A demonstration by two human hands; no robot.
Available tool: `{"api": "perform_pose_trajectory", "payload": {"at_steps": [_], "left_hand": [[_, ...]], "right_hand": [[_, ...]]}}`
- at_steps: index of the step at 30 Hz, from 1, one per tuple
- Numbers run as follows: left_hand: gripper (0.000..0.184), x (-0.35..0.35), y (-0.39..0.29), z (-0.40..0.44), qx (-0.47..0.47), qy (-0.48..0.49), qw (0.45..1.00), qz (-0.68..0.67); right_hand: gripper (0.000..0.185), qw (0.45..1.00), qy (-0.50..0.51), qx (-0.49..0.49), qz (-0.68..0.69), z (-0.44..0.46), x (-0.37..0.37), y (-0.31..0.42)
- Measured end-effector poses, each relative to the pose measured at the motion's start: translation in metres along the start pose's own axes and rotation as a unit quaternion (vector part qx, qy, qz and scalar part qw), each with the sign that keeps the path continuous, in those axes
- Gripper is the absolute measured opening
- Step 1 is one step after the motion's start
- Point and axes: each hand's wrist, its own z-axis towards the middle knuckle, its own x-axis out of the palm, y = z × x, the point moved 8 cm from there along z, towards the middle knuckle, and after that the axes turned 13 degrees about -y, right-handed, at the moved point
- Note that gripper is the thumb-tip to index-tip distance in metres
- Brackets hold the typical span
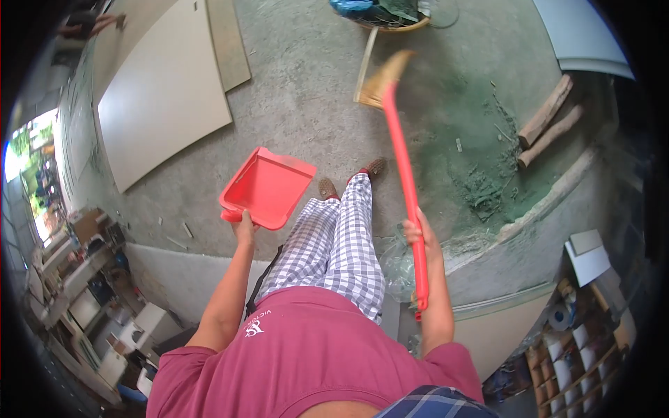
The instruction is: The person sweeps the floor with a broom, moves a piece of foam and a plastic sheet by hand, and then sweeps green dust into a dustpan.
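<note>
A red dustpan (pixel 268 188) is held out at the left by my left hand (pixel 244 228), whose fingers are closed round its handle. Nothing large shows inside the pan. My right hand (pixel 421 233) grips the red handle of a broom (pixel 401 150) partway down. The broom's yellowish bristles (pixel 383 82) are raised toward the top of the view, slightly blurred, over the concrete floor. Between the two tools are my feet in brown shoes.
Pale boards (pixel 167 97) lie at the upper left. A basket (pixel 401 28) with bags stands at the top. Two wood logs (pixel 547 111) and dark green debris (pixel 482 191) are on the right. A low ledge (pixel 550 198) curves along the right. Cluttered shelves stand at lower left.
</note>
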Motion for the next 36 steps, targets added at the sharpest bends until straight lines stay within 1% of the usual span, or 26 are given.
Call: {"api": "perform_pose_trajectory", "payload": {"at_steps": [1, 3, 5, 7, 8, 10, 11, 13, 14, 16, 17, 18, 20, 22, 23, 24, 25, 26, 28, 29, 30, 31, 32, 33, 35, 36], "left_hand": [[0.029, 0.009, -0.011, -0.011, 0.002, -0.001, 1.0, 0.016], [0.028, 0.018, -0.018, -0.022, 0.014, 0.022, 0.999, 0.029], [0.027, 0.031, -0.025, -0.026, 0.026, 0.042, 0.998, 0.038], [0.025, 0.036, -0.035, -0.028, 0.048, 0.052, 0.997, 0.043], [0.025, 0.042, -0.037, -0.03, 0.054, 0.059, 0.996, 0.042], [0.025, 0.039, -0.04, -0.035, 0.055, 0.048, 0.997, 0.024], [0.025, 0.035, -0.037, -0.035, 0.06, 0.055, 0.996, 0.022], [0.026, 0.03, -0.035, -0.033, 0.058, 0.033, 0.998, 0.015], [0.026, 0.037, -0.041, -0.037, 0.062, 0.041, 0.997, 0.016], [0.03, 0.063, -0.058, -0.048, 0.074, 0.053, 0.995, 0.035], [0.03, 0.076, -0.066, -0.052, 0.078, 0.061, 0.994, 0.036], [0.031, 0.086, -0.071, -0.054, 0.086, 0.071, 0.993, 0.027], [0.031, 0.102, -0.086, -0.054, 0.105, 0.095, 0.99, 0.013], [0.03, 0.112, -0.096, -0.058, 0.106, 0.116, 0.987, 0.006], [0.03, 0.118, -0.106, -0.064, 0.113, 0.127, 0.985, 0.008], [0.031, 0.125, -0.119, -0.071, 0.117, 0.135, 0.984, 0.0], [0.032, 0.137, -0.132, -0.079, 0.122, 0.143, 0.982, -0.007], [0.032, 0.154, -0.143, -0.087, 0.128, 0.154, 0.98, -0.005], [0.035, 0.188, -0.164, -0.095, 0.147, 0.174, 0.974, -0.015], [0.037, 0.196, -0.171, -0.094, 0.158, 0.19, 0.968, -0.031], [0.037, 0.201, -0.177, -0.092, 0.165, 0.205, 0.964, -0.029], [0.036, 0.217, -0.193, -0.102, 0.179, 0.215, 0.96, -0.024], [0.036, 0.244, -0.212, -0.12, 0.193, 0.226, 0.955, -0.02], [0.038, 0.265, -0.23, -0.138, 0.215, 0.24, 0.946, -0.021], [0.038, 0.299, -0.252, -0.148, 0.221, 0.248, 0.943, -0.012], [0.039, 0.316, -0.264, -0.151, 0.218, 0.246, 0.944, -0.008]], "right_hand": [[0.027, 0.998, 0.044, 0.051, -0.019, 0.021, 0.01, 0.01], [0.026, 0.989, 0.063, 0.047, -0.123, 0.077, 0.02, 0.038], [0.031, 0.967, 0.006, -0.043, -0.25, 0.113, 0.051, 0.082], [0.036, 0.963, -0.054, -0.041, -0.26, 0.124, 0.065, 0.118], [0.036, 0.964, -0.053, -0.048, -0.256, 0.126, 0.062, 0.134], [0.035, 0.977, -0.033, -0.132, -0.163, 0.111, 0.047, 0.167], [0.035, 0.977, -0.031, -0.14, -0.158, 0.103, 0.029, 0.171], [0.033, 0.985, -0.043, -0.166, -0.03, 0.083, -0.015, 0.184], [0.033, 0.984, -0.043, -0.172, -0.024, 0.071, -0.033, 0.187], [0.034, 0.981, -0.072, -0.165, 0.072, 0.047, -0.075, 0.191], [0.033, 0.978, -0.058, -0.178, 0.092, 0.033, -0.089, 0.191], [0.033, 0.974, -0.043, -0.191, 0.111, 0.02, -0.103, 0.186], [0.033, 0.972, -0.03, -0.153, 0.176, 0.01, -0.14, 0.158], [0.033, 0.956, -0.016, -0.161, 0.243, -0.015, -0.153, 0.123], [0.034, 0.953, -0.013, -0.168, 0.25, -0.028, -0.156, 0.103], [0.035, 0.95, -0.011, -0.175, 0.257, -0.045, -0.152, 0.087], [0.037, 0.952, -0.008, -0.155, 0.265, -0.062, -0.138, 0.072], [0.037, 0.948, -0.003, -0.162, 0.274, -0.081, -0.118, 0.077], [0.04, 0.947, 0.035, -0.186, 0.26, -0.107, -0.076, 0.085], [0.042, 0.954, 0.095, -0.173, 0.228, -0.099, -0.061, 0.088], [0.042, 0.952, 0.117, -0.193, 0.205, -0.096, -0.041, 0.097], [0.043, 0.951, 0.138, -0.206, 0.187, -0.095, -0.017, 0.123], [0.036, 0.937, 0.171, -0.22, 0.211, -0.099, 0.006, 0.165], [0.035, 0.928, 0.188, -0.232, 0.224, -0.1, 0.028, 0.202], [0.033, 0.921, 0.212, -0.245, 0.218, -0.1, 0.072, 0.264], [0.032, 0.925, 0.219, -0.195, 0.241, -0.084, 0.085, 0.296]]}}
